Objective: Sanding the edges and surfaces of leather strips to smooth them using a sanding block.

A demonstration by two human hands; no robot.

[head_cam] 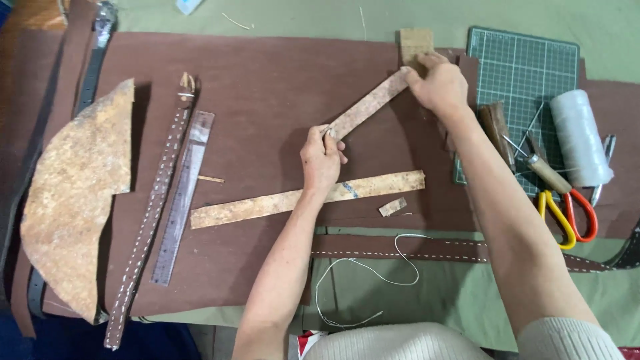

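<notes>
A short tan mottled leather strip lies slanted over the dark brown leather sheet. My left hand pinches its lower end. My right hand grips its upper end, next to a small tan square piece. Just below my left hand lies a longer tan strip with a dark pen mark, and a small tan offcut sits near its right end.
At left lie a large tan leather piece, a stitched brown strap and a ruler. At right are a green cutting mat, a white thread spool, an awl and scissors. Loose white thread crosses another stitched strap.
</notes>
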